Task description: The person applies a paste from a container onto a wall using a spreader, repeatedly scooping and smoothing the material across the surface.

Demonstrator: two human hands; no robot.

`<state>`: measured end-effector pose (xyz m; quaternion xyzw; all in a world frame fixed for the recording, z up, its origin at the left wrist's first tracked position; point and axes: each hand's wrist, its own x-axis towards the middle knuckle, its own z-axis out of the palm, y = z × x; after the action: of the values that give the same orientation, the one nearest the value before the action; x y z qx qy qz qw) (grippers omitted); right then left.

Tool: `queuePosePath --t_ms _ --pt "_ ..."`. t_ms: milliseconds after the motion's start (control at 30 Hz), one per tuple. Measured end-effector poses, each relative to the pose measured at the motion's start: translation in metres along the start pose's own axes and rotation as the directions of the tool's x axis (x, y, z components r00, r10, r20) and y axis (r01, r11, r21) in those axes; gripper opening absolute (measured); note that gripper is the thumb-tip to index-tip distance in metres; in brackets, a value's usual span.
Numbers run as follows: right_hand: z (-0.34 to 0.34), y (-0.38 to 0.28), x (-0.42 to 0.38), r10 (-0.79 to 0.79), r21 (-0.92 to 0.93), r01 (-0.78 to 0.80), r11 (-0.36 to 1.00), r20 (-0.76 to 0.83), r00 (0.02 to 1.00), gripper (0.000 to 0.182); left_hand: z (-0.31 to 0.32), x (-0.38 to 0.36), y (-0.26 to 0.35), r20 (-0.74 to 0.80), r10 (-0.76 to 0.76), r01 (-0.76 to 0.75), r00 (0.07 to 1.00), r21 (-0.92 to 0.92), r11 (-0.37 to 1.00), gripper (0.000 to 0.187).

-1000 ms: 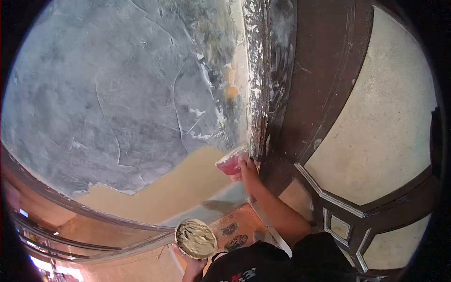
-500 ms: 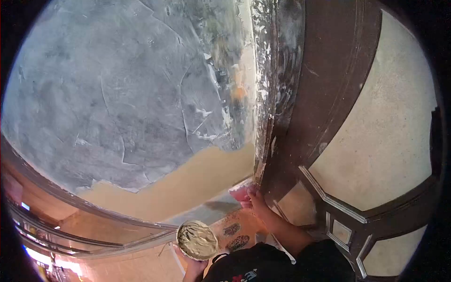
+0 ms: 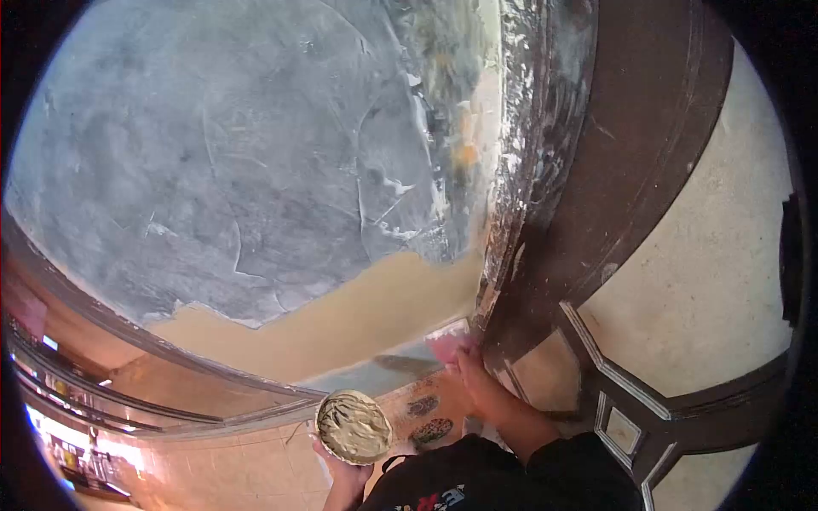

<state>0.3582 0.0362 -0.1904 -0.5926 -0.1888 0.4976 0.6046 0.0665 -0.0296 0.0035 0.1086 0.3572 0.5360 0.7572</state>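
Observation:
My left hand point(image 3: 342, 470) supports a round bowl point(image 3: 354, 426) filled with thick cream-coloured putty, held low in front of my body. The putty surface is ridged and swirled. In my right hand point(image 3: 465, 362) is a flat pinkish-red scraper point(image 3: 446, 343) with whitish putty along its far edge. That edge lies against the bottom of the wall, close to the corner by the dark wooden frame. Beside it runs a smooth beige strip point(image 3: 341, 319), below a large grey patched wall area point(image 3: 273, 153); a pale grey band lies under the strip.
A dark brown wooden frame point(image 3: 630, 128) rises on the right, its inner edge spotted with white. Next to it are pale panels point(image 3: 690, 255) with dark mouldings. Dark footprint-like marks point(image 3: 430, 433) show on the tan floor. Rails point(image 3: 111, 400) stand at the lower left.
My view has shifted, so the wall appears farther right. The scraper stays near the corner and shows more of its face. The bowl stays in my left hand.

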Motion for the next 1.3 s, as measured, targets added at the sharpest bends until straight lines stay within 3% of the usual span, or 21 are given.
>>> queuePosePath --t_ms 33,167,233,300,333,400,433,500,533,600,667,733,767,833,967,1100,1167,1267,1300 --pt "-0.001 -0.001 -0.014 0.155 0.034 -0.158 0.987 0.068 0.986 0.037 -0.002 -0.001 0.002 0.001 0.008 -0.008 1.000 -0.003 1.000 0.085" --pt "0.039 -0.033 -0.059 0.231 0.111 -0.252 0.961 0.173 0.958 0.035 -0.010 -0.005 0.006 -0.029 0.019 -0.019 0.999 -0.019 1.000 0.086" --pt "0.068 -0.076 -0.061 0.116 0.202 -0.179 0.963 0.291 0.950 0.040 -0.014 -0.005 0.010 -0.064 -0.007 0.004 0.998 -0.039 0.999 0.086" --pt "0.098 -0.121 -0.065 -0.103 0.268 0.002 0.963 0.361 0.927 0.035 -0.016 -0.006 0.011 -0.061 0.019 -0.019 0.998 -0.005 1.000 0.085" --pt "0.113 -0.146 -0.071 -0.102 0.266 0.002 0.964 0.363 0.926 0.035 -0.016 -0.006 0.013 -0.028 0.022 -0.022 0.999 0.010 1.000 0.084" --pt "0.135 -0.181 -0.081 -0.317 0.358 0.175 0.917 0.390 0.865 0.030 -0.019 -0.006 0.016 -0.004 0.005 -0.005 1.000 -0.002 1.000 0.084" --pt "0.138 -0.183 -0.078 -0.311 0.356 0.168 0.919 0.395 0.865 0.030 -0.020 -0.006 0.018 -0.011 0.007 -0.007 1.000 -0.005 1.000 0.084" --pt "0.143 -0.178 -0.071 -0.276 0.278 0.194 0.941 0.297 0.914 0.028 -0.024 -0.006 0.022 -0.022 0.017 -0.017 1.000 -0.008 1.000 0.084" --pt "0.138 -0.148 -0.057 -0.251 0.290 0.173 0.941 0.257 0.933 0.033 -0.027 -0.008 0.025 -0.034 0.016 -0.017 0.999 -0.007 1.000 0.085" --pt "0.119 -0.079 -0.044 -0.217 0.151 0.191 0.970 0.178 0.960 0.026 -0.038 -0.009 0.030 -0.056 0.016 -0.017 0.998 -0.018 1.000 0.086" --pt "0.099 -0.026 -0.047 0.127 0.041 -0.133 0.990 0.136 0.983 0.028 -0.053 -0.009 0.034 -0.061 0.061 -0.059 0.996 0.035 0.998 0.088" --pt "0.073 0.043 -0.038 0.110 -0.013 -0.110 0.994 0.232 0.967 0.030 -0.066 -0.009 0.039 -0.066 0.071 -0.069 0.995 0.032 0.997 0.087" --pt "0.079 0.040 -0.045 0.111 -0.019 -0.110 0.994 0.239 0.965 0.030 -0.070 -0.009 0.042 -0.065 0.070 -0.067 0.995 0.034 0.997 0.087" --pt "0.088 0.032 -0.063 0.293 -0.009 -0.296 0.955 0.178 0.939 0.030 -0.068 -0.011 0.051 -0.060 0.060 -0.059 0.996 0.014 0.998 0.085" --pt "0.122 0.012 -0.073 0.298 0.017 -0.311 0.950 0.244 0.923 0.031 -0.083 -0.008 0.062 -0.044 0.055 -0.057 0.998 -0.056 0.997 0.081" --pt "0.187 -0.037 -0.096 0.259 0.058 -0.293 0.954 0.329 0.908 0.032 -0.093 -0.006 0.078 -0.001 0.060 -0.060 0.998 -0.058 0.996 0.080" --pt "0.226 -0.073 -0.114 0.109 0.153 -0.188 0.970 0.419 0.902 0.039 -0.107 -0.004 0.081 0.029 0.133 -0.135 0.991 0.069 0.988 0.081" --pt "0.274 -0.123 -0.135 -0.130 0.305 -0.025 0.952 0.480 0.868 0.034 -0.112 -0.004 0.096 -0.028 0.084 -0.084 0.996 0.019 0.996 0.082" --pt "0.283 -0.126 -0.133 -0.126 0.306 -0.030 0.952 0.479 0.868 0.034 -0.113 -0.004 0.100 -0.032 0.085 -0.084 0.996 0.037 0.996 0.082"
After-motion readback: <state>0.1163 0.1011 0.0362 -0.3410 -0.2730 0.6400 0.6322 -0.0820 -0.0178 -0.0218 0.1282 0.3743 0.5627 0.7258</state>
